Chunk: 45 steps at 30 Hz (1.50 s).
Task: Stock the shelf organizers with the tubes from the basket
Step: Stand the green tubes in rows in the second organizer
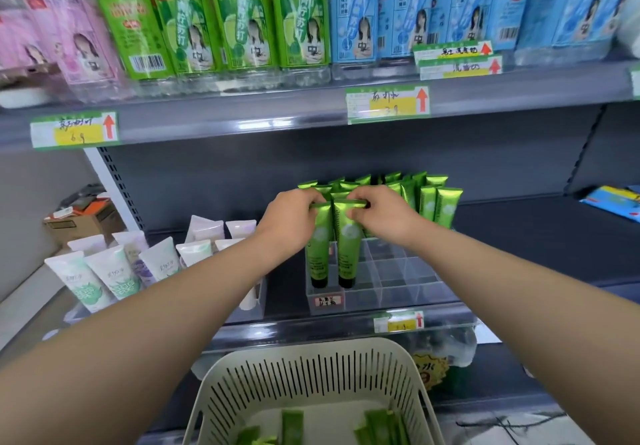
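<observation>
The green tubes look light, and their plastic body is probably soft and a little glossy, so it may dent or slip if it is squeezed in the middle. The flat crimped end on top is stiffer and seems the better place to take hold, and this is where both hands have them. The left hand (290,216) pinches the crimped top of the left green tube (318,248), and the right hand (385,215) pinches the top of the right green tube (347,250), with the fingers curled closely over the edge. Both tubes stand upright, cap down, side by side in the front left compartments of the clear organizer (398,273) on the middle shelf (519,254); whether the caps touch the bottom I cannot tell. Behind them the stocked tubes (429,202) fill the back rows, and the front right compartments are not yet filled. Both forearms reach forward, and the hands are nearly touching each other. The basket (311,346) sits below, near the person, with several loose tubes (292,422) lying in it.
</observation>
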Each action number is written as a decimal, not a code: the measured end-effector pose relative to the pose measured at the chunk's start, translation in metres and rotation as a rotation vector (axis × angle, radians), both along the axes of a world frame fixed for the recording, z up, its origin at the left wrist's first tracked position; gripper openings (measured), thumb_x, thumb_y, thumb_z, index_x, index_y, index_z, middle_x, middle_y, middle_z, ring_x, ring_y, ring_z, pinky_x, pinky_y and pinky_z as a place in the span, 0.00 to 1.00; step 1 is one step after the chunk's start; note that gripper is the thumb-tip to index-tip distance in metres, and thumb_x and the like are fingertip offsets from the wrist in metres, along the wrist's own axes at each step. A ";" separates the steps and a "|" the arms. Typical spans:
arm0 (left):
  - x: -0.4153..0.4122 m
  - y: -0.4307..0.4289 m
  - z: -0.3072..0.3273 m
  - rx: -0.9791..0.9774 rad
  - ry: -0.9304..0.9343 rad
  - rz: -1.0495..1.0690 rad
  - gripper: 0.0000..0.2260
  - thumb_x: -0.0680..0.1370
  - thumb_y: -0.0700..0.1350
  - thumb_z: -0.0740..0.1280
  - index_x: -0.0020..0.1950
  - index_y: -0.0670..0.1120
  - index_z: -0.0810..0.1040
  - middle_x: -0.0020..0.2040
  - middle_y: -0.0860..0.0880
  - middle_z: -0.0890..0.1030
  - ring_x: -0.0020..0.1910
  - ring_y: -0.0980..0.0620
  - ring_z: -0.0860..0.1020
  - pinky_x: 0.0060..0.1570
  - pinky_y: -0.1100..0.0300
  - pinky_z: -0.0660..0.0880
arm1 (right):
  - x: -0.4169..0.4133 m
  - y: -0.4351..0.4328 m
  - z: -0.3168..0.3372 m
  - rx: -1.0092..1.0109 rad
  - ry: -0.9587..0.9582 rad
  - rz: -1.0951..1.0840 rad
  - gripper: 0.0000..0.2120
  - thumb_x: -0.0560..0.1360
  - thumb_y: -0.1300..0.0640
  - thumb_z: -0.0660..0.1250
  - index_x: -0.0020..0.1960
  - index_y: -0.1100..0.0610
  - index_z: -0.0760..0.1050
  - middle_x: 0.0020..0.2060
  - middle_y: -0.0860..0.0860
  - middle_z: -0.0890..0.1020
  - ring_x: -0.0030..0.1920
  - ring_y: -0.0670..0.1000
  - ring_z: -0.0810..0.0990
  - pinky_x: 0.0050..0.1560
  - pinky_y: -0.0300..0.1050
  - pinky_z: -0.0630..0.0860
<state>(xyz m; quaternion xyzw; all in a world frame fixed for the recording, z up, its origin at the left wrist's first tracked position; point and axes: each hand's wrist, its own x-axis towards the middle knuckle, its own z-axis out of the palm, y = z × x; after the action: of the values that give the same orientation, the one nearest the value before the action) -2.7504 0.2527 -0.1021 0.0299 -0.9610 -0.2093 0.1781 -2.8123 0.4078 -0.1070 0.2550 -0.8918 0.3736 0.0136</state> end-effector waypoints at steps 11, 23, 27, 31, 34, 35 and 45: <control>-0.037 -0.020 -0.009 0.025 0.054 0.027 0.13 0.78 0.38 0.60 0.59 0.47 0.79 0.54 0.43 0.82 0.53 0.41 0.78 0.53 0.55 0.74 | -0.033 -0.026 -0.004 -0.055 0.041 -0.011 0.10 0.77 0.59 0.64 0.58 0.56 0.76 0.49 0.51 0.77 0.42 0.50 0.74 0.36 0.40 0.65; -0.071 -0.033 -0.041 0.073 -0.025 0.017 0.13 0.78 0.38 0.60 0.58 0.48 0.79 0.52 0.44 0.82 0.50 0.43 0.79 0.51 0.54 0.76 | -0.056 -0.043 -0.036 -0.008 -0.019 0.021 0.10 0.77 0.59 0.64 0.57 0.56 0.77 0.45 0.49 0.76 0.40 0.48 0.73 0.33 0.33 0.66; -0.073 -0.037 -0.051 0.083 -0.047 0.006 0.12 0.78 0.38 0.60 0.56 0.48 0.79 0.50 0.44 0.82 0.48 0.43 0.80 0.49 0.54 0.77 | -0.060 -0.048 -0.046 -0.003 -0.053 0.033 0.09 0.77 0.60 0.64 0.56 0.55 0.77 0.45 0.49 0.77 0.41 0.49 0.75 0.35 0.37 0.67; -0.074 -0.038 -0.056 0.071 -0.055 0.002 0.12 0.78 0.38 0.60 0.56 0.48 0.79 0.50 0.44 0.82 0.48 0.43 0.79 0.48 0.55 0.76 | -0.059 -0.052 -0.055 0.001 -0.078 0.046 0.07 0.77 0.60 0.64 0.53 0.54 0.77 0.44 0.49 0.78 0.42 0.50 0.75 0.42 0.39 0.67; -0.074 -0.037 -0.059 0.062 -0.051 -0.005 0.12 0.78 0.37 0.60 0.56 0.47 0.79 0.52 0.44 0.82 0.49 0.44 0.79 0.49 0.55 0.76 | -0.059 -0.053 -0.060 0.003 -0.093 0.046 0.06 0.76 0.61 0.64 0.49 0.52 0.76 0.42 0.49 0.79 0.41 0.50 0.76 0.42 0.41 0.70; -0.074 -0.036 -0.059 0.057 -0.049 -0.007 0.13 0.78 0.37 0.60 0.57 0.46 0.79 0.53 0.44 0.82 0.50 0.43 0.79 0.50 0.55 0.76 | -0.059 -0.054 -0.062 0.004 -0.094 0.045 0.06 0.76 0.61 0.64 0.50 0.52 0.76 0.42 0.50 0.79 0.42 0.50 0.76 0.42 0.41 0.70; -0.073 -0.036 -0.063 0.017 -0.041 -0.010 0.17 0.76 0.34 0.61 0.63 0.46 0.76 0.61 0.44 0.76 0.56 0.44 0.77 0.52 0.60 0.71 | -0.051 -0.055 -0.062 0.005 -0.060 0.018 0.15 0.77 0.59 0.64 0.63 0.58 0.74 0.61 0.52 0.77 0.57 0.50 0.76 0.52 0.36 0.67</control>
<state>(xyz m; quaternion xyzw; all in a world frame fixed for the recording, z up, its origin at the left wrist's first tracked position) -2.8231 0.2169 -0.1649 0.0307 -0.9628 -0.2178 0.1570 -2.8634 0.3527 -0.1694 0.2518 -0.8903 0.3791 -0.0174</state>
